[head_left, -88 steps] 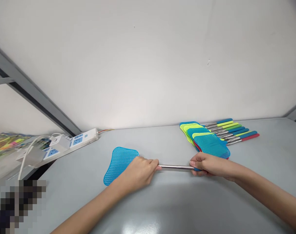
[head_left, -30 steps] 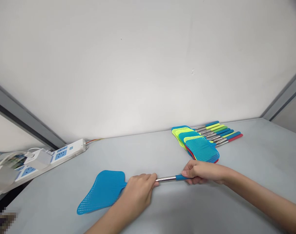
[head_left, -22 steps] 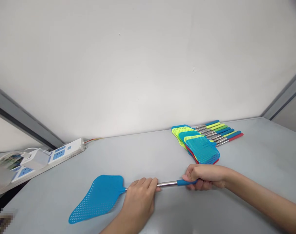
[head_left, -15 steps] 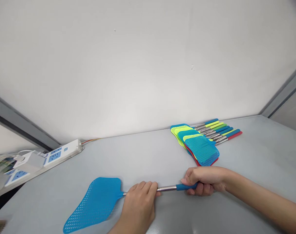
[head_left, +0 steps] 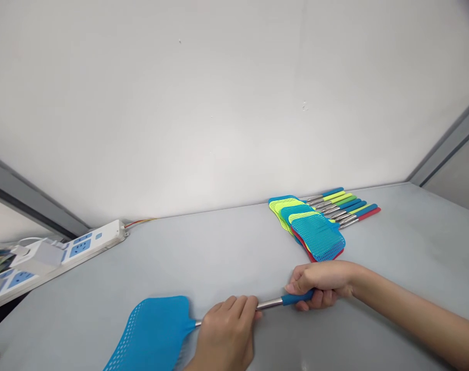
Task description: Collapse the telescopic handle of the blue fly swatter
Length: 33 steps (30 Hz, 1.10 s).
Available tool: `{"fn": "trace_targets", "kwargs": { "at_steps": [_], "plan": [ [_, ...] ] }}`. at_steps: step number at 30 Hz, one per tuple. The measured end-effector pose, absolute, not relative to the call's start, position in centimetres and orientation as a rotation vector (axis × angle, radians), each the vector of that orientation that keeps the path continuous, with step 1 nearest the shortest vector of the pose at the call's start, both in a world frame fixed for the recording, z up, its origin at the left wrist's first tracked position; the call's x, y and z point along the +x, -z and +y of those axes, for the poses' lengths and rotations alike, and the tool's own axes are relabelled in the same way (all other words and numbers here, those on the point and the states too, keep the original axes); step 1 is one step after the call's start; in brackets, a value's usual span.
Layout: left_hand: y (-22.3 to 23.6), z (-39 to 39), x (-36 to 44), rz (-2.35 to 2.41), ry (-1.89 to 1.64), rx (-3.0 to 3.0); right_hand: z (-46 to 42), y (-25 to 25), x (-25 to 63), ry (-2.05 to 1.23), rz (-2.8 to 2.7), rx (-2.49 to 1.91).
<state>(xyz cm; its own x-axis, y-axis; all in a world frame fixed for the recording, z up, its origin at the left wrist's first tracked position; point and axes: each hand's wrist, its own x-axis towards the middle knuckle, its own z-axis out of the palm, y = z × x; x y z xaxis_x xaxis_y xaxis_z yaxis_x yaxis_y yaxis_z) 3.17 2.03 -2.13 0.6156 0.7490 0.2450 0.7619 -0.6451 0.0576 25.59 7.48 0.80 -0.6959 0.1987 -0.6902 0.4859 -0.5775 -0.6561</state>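
Observation:
A blue fly swatter (head_left: 153, 330) with a perforated head and a metal telescopic shaft lies across the front, its head at the lower left and partly cut off by the frame edge. My left hand (head_left: 229, 330) is closed around the shaft near the head. The blue grip at the other end sits in my right hand (head_left: 315, 286), whose fingers are wrapped round it. Between the two hands a short stretch of bare metal shows. Beyond my right hand lies a fanned pile of fly swatters (head_left: 317, 237) in blue, yellow-green, green and red.
At the left, a white power strip (head_left: 80, 250) with blue sockets holds a white plugged-in adapter (head_left: 39, 257); thin coloured wires run from its far end. The grey tabletop (head_left: 203, 252) meets a white wall (head_left: 219, 103). Grey frame posts stand at both sides.
The swatter's head has tilted down toward the front edge, and my left hand has shifted slightly right and down with the shaft. My right hand keeps its hold on the grip.

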Motion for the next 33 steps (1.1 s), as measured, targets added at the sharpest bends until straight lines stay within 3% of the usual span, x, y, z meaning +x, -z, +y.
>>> {"fn": "trace_targets", "kwargs": {
  "at_steps": [13, 33],
  "plan": [
    [1.9, 2.5, 3.1, -1.199, 0.329, -2.861, 7.5, -0.6, 26.3, 2.437, 1.445, 1.013],
    [-0.8, 6.0, 1.4, -1.506, 0.150, -2.994, 7.4, -0.3, 25.9, 2.489, 1.469, 1.127]
  ]
}}
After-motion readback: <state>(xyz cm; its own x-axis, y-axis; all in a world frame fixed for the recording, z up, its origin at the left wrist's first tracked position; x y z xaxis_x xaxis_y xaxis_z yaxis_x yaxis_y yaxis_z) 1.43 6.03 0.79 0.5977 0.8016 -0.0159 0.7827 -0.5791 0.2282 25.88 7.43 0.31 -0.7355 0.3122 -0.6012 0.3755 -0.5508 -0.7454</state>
